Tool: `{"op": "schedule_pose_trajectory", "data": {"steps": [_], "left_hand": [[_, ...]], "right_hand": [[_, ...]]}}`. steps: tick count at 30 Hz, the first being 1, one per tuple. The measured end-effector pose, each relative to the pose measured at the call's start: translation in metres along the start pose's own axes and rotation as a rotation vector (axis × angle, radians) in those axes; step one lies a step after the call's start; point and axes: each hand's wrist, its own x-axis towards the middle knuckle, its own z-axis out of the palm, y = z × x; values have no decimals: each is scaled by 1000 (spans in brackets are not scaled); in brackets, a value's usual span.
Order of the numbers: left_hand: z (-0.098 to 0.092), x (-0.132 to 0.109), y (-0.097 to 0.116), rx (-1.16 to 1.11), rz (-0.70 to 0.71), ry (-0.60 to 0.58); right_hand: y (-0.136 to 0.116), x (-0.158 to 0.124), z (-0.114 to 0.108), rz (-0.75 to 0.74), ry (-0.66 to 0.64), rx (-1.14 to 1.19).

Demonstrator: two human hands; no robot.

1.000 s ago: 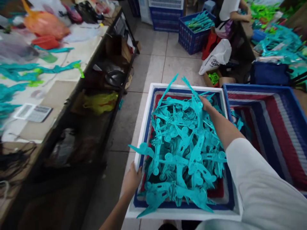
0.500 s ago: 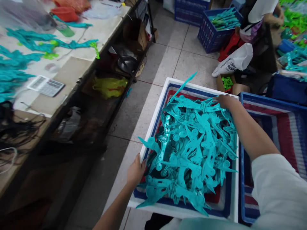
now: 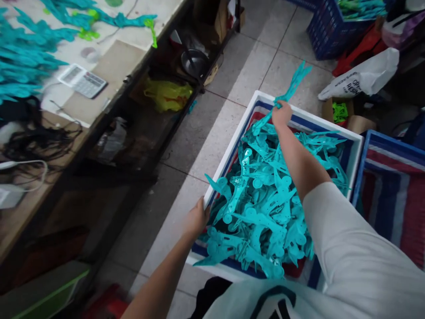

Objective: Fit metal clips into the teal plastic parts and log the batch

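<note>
A white-rimmed crate [image 3: 327, 116], lined with red, white and blue striped sheeting, holds a heap of flat teal plastic parts [image 3: 277, 201] with round discs and pointed ends. My left hand [image 3: 195, 219] is closed over the crate's left rim; its fingertips are partly hidden inside. At the far left corner, my right hand [image 3: 282, 114] grips a long teal plastic part [image 3: 295, 83]. This part sticks out past the far rim, and its lower end lies along the heap. My right forearm crosses above the pile and hides some of it.
A second striped-lined blue crate [image 3: 363, 155] stands to the right. On the left, a workbench [image 3: 121, 55] carries teal parts, a calculator [image 3: 82, 80] and cables. Beyond the crate are a white resin sack [image 3: 361, 73], a small carton [image 3: 328, 110] and a blue basket [image 3: 323, 33].
My right hand has gone from the crate's far right rim to its far left corner and taken hold of the long teal part. My left hand keeps its place on the rim.
</note>
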Motion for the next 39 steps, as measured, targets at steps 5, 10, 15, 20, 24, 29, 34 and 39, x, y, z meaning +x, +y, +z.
{"op": "schedule_pose_trajectory", "data": {"steps": [5,10,15,20,24,29,34,39], "left_hand": [[-1,0,5,-46,10,-57],[-5,-1,9,-61,27,-62],[-7,-1,12,-74,34,-61],[-7,2,15,-96,69,-46],[-7,4,15,-98,103,-32],[-5,8,16,-130,175,-28],[-6,6,20,-196,222,-51],[-8,3,22,-246,247,-56]], "right_hand": [[5,-73,-41,-215,206,130],[-1,-222,-60,-111,-194,313],[-10,-330,-76,-95,-820,-64],[-54,-376,-36,-246,-691,-105],[-79,-370,23,-226,-583,-113],[-67,-368,32,-180,-413,-28],[-56,-426,-5,-282,-369,204],[-73,-481,-52,-399,-267,354]]}}
